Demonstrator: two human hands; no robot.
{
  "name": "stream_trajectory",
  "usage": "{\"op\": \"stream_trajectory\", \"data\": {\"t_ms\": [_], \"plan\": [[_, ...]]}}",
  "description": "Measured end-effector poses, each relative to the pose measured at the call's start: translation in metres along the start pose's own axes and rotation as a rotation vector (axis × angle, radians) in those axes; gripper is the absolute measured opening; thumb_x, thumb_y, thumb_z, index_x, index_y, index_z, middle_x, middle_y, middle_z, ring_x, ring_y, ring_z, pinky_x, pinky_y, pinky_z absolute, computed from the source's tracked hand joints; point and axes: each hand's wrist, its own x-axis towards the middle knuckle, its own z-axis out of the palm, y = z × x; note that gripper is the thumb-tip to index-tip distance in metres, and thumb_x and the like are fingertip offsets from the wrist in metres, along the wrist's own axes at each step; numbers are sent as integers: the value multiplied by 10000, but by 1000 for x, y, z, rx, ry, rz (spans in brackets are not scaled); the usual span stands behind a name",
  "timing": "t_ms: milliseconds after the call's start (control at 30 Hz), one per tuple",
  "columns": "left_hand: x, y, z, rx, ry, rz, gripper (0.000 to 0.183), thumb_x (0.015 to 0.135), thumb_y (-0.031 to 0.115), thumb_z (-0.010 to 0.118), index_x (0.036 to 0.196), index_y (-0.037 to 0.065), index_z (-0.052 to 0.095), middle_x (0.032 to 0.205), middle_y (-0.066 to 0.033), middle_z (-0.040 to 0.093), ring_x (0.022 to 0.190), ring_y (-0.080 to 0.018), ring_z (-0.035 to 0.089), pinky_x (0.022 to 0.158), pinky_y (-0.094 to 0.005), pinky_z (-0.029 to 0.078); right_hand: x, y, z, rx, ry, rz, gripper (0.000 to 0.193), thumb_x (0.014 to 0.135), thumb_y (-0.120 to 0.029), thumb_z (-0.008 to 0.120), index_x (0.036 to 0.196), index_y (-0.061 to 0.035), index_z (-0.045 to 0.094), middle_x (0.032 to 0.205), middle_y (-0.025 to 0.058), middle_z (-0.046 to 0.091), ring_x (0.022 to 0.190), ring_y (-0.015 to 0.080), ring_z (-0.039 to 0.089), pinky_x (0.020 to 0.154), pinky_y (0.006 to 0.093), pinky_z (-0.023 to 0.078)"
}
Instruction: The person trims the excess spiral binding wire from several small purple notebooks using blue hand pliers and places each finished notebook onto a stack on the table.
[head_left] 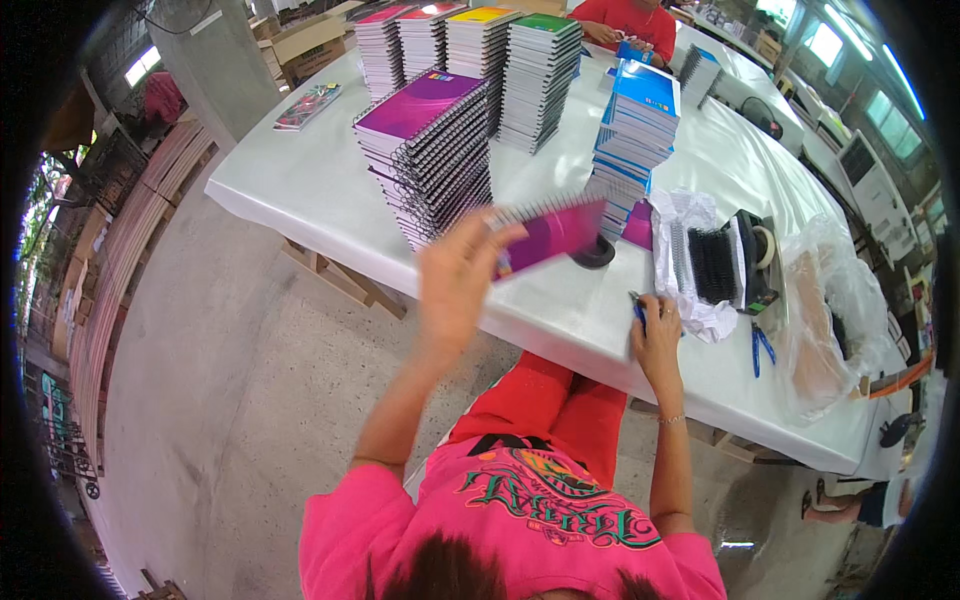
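My left hand (pixel 455 275) grips a purple spiral notebook (pixel 555 238) by one end, fingers closed round it. Both are smeared by motion above the table's near edge. Just left of it stands a tall stack of purple spiral notebooks (pixel 425 150) with black coils. My right hand (pixel 657 335) rests at the table edge, closed on blue-handled pliers (pixel 638 308); only their tip and part of a handle show. Beyond that hand, black binding coils (pixel 712 265) lie on crumpled white paper (pixel 705 322). A dark ring (pixel 597 254) sits partly behind the held notebook.
Stacks of blue notebooks (pixel 640 120) and green notebooks (pixel 540 90) stand farther back. To the right are a tape dispenser (pixel 765 262), a second blue-handled tool (pixel 762 350) and a clear plastic bag (pixel 835 310). A person in red (pixel 640 25) works across the white-covered table (pixel 270 195).
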Motion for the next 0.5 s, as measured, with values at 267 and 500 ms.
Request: {"op": "stream_trajectory", "data": {"t_ms": [267,500], "plan": [[143,37,-92,9,290,362,315,893,223,701,1061,-33,627,826,-88,674,708,-83,585,647,-212,460,-7,13,15,-102,181,-61,382,897,-164,585,1261,-56,542,1226,186,506,1158,376,453,1016,493,326],[161,-12,-106,166,251,219,387,868,318,715,1001,-35,632,856,-77,652,755,-115,574,669,-260,455,-7,12,12,-65,204,-50,363,899,-164,581,1247,-64,563,1201,181,519,1149,368,462,1013,484,329]]}}
